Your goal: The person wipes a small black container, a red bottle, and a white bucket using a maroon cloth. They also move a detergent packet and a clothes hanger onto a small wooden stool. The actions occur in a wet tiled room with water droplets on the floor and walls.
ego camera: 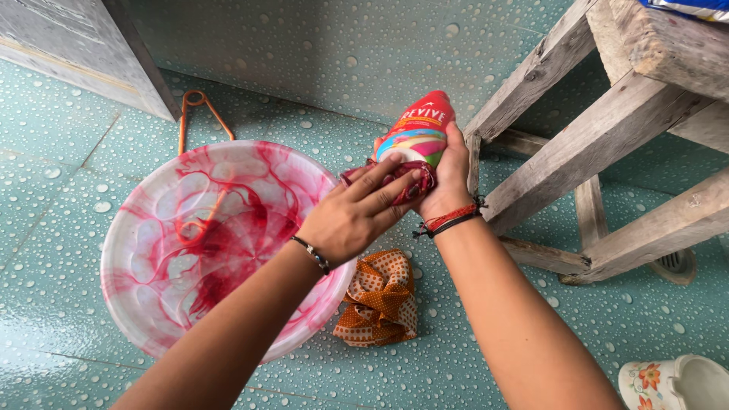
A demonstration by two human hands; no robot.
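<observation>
Above the marbled pink basin [152,250]: my right hand [449,178] clamps a red bottle [418,133] with rainbow-striped label; left hand [353,216] fingers together, flat on its dark red cap.

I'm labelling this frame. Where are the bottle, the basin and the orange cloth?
bottle [421,129], head view, on its coloured body.
basin [152,212], head view, on its inner wall.
orange cloth [380,300], head view, on its crumpled middle.

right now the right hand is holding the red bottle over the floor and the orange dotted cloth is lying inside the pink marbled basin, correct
Not quite. The head view shows the orange dotted cloth lying on the wet tiled floor beside the pink marbled basin, not inside it. The rest holds: the right hand grips the red bottle above the floor.
</observation>
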